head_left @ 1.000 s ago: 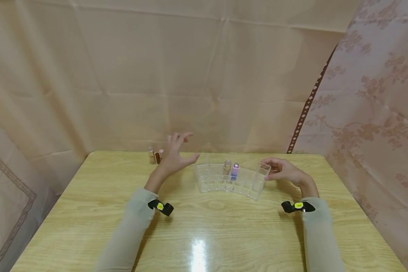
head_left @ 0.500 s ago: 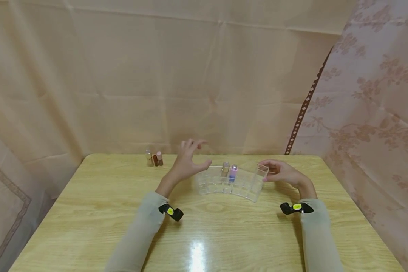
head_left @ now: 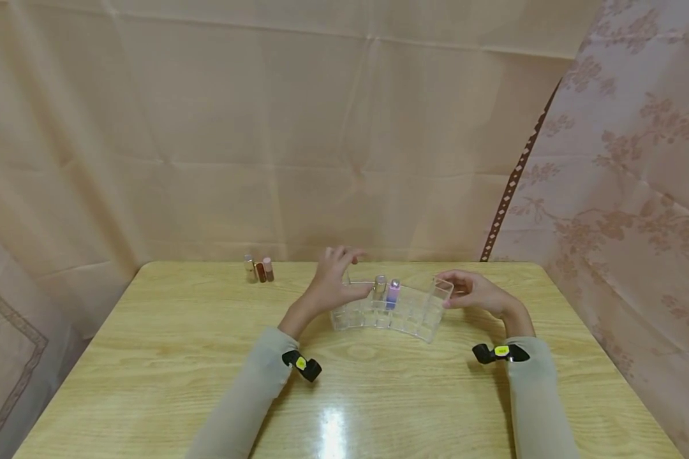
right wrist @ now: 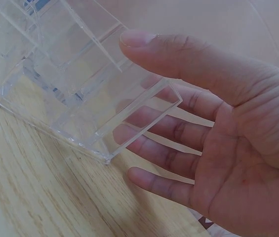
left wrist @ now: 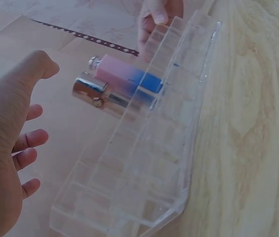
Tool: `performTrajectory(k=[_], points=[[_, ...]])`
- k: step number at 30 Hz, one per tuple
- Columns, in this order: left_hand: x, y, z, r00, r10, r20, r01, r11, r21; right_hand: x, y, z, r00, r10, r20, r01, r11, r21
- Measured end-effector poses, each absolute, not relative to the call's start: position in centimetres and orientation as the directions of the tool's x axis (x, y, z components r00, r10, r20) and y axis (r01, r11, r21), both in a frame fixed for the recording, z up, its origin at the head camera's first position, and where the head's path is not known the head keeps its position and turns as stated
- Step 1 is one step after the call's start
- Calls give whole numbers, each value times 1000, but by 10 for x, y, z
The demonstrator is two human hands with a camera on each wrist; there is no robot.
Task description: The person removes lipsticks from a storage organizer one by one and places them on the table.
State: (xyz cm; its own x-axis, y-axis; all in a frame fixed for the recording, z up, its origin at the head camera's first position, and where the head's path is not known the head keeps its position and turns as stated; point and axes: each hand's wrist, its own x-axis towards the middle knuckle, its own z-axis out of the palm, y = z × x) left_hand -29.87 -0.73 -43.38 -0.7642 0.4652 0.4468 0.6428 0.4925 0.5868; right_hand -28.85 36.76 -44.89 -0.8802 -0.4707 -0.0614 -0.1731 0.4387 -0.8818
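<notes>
I seem to be steadying the rack (head_left: 430, 313), just right of the head frame's lower centre, my right hand (head_left: 482, 293) pinching its end, while my left hand (head_left: 333, 284) gapes wide and unladen near the gold tube (left wrist: 92, 91), probably needing to narrow gently next.

The head camera is looking forward and down over the table (head_left: 413, 401), from farthest away. The left wrist camera (head_left: 302, 365) is facing closely along the clear organizer (left wrist: 149, 163), towards the right hand (right wrist: 223, 136); the right wrist camera (head_left: 500, 352) is sharing both, from very near.
</notes>
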Motion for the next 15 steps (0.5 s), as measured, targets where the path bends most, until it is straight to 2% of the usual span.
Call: performTrajectory(k=[15], points=[[-299,13,-440,-751,518,410,657,521,545,-289,370,-448,-882,-466,-72,-162,442,-882]])
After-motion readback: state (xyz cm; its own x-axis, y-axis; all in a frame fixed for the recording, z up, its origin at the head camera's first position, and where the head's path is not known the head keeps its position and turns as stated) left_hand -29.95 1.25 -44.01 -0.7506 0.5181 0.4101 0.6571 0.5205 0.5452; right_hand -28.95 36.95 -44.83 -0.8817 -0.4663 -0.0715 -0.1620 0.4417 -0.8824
